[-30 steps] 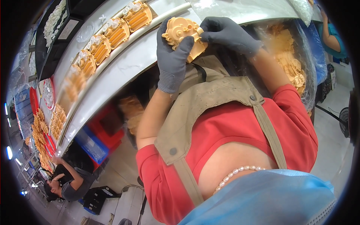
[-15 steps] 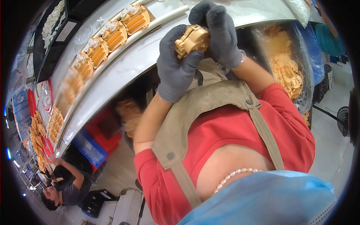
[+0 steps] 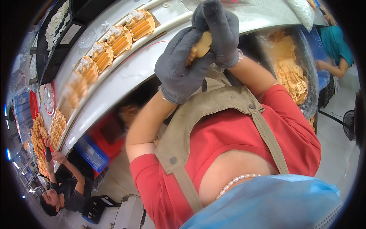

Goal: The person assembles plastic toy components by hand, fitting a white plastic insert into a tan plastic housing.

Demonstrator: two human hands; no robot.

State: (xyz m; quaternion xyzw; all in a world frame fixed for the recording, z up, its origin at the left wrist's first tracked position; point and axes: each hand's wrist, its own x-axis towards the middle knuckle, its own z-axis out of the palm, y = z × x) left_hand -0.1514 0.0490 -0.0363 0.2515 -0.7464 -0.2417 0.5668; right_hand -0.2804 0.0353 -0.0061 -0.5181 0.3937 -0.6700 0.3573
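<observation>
Both my hands wear dark grey knitted gloves and are raised together at the top centre. My left hand (image 3: 179, 66) is closed around a tan moulded plastic part (image 3: 201, 46), with its thumb across the near side. My right hand (image 3: 220, 34) is bent against the part's right end, its fingers folded and touching it. Much of the part is hidden by the gloves, so only a rounded tan portion shows between them.
Tan trays with clear pieces (image 3: 119, 40) line a conveyor (image 3: 103, 70) at the left. A black bin of white pieces (image 3: 70, 32) stands beyond. A plastic-lined box of tan parts (image 3: 291, 76) is at right. Co-workers sit lower left (image 3: 68, 194) and far right (image 3: 335, 42).
My left hand has turned and closed further over the part, covering more of it. The trays have shifted slightly along the conveyor. A teal-sleeved person shows more at the right.
</observation>
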